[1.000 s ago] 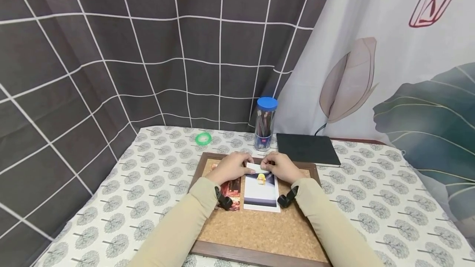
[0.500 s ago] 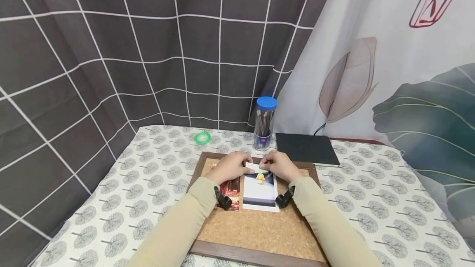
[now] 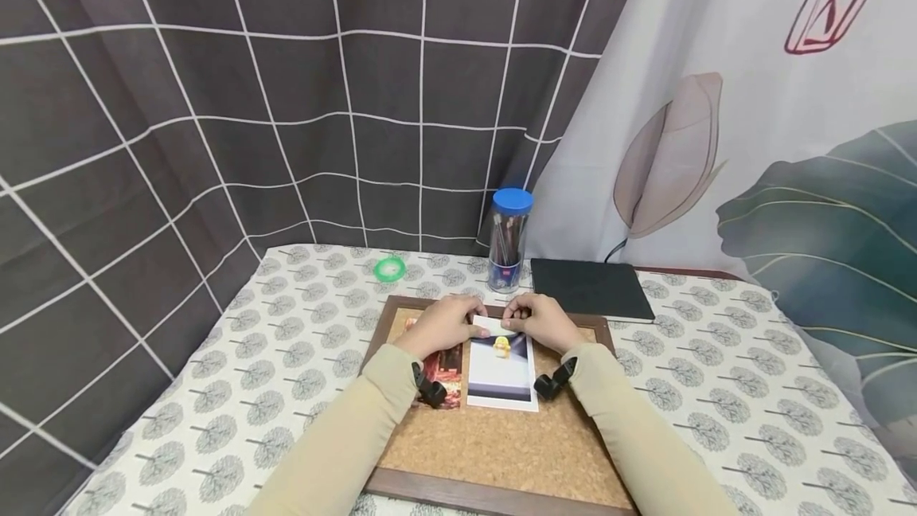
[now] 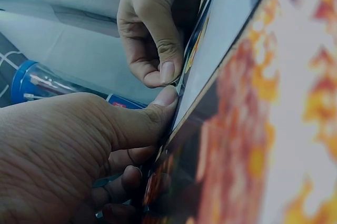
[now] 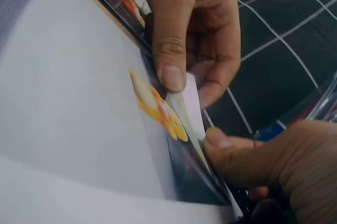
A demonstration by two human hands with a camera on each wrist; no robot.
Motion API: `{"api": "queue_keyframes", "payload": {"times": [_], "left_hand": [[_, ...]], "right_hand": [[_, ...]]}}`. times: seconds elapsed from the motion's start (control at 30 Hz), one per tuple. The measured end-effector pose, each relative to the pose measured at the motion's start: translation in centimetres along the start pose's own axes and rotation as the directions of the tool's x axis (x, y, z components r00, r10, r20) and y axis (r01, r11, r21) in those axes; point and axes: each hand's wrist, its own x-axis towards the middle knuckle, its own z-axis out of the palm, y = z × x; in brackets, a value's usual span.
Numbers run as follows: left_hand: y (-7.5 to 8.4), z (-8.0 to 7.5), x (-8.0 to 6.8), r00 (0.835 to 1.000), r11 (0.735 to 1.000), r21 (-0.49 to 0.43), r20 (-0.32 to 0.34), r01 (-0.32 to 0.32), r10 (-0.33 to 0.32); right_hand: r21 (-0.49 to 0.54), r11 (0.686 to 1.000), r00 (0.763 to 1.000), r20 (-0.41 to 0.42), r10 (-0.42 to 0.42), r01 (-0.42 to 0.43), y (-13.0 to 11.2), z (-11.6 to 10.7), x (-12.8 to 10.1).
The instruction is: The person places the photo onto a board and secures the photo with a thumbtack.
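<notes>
On cork board [image 3: 501,444], upright photo [image 3: 501,377], long axis toward viewer, left hand [image 3: 446,326], right hand [image 3: 542,322] pinching far edge.

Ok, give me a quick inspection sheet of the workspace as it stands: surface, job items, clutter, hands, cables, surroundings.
Surface: table under a tree-print cloth.
Job's things: cork board in a wooden frame; white-bordered photo on it, top edge lifted; reddish photo beside it, partly under the left arm.
Clutter: green tape ring, blue-lidded pencil jar, black notebook.
Hands: left hand and right hand both pinch the white-bordered photo's top edge.
Cables: nothing seen.
Surroundings: dark grid curtain, leaf-print curtain.
</notes>
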Motion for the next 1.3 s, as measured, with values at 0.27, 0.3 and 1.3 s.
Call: {"api": "queue_keyframes", "payload": {"times": [0.27, 0.3, 1.3], "left_hand": [[0.13, -0.17, 0.07, 1.0, 1.0, -0.014, 0.016, 0.013, -0.013], [0.13, -0.12, 0.02, 1.0, 1.0, -0.016, 0.02, 0.017, -0.016], [0.31, -0.18, -0.27, 0.999, 0.999, -0.01, -0.002, 0.054, -0.054]], "right_hand": [[0.002, 0.997, 0.996, -0.026, 0.08, -0.08, -0.52, 0.03, 0.08], [0.006, 0.996, 0.996, -0.023, 0.089, -0.089, -0.49, 0.08, 0.01], [0.02, 0.996, 0.994, -0.055, 0.09, -0.089, -0.51, -0.05, -0.05]]}}
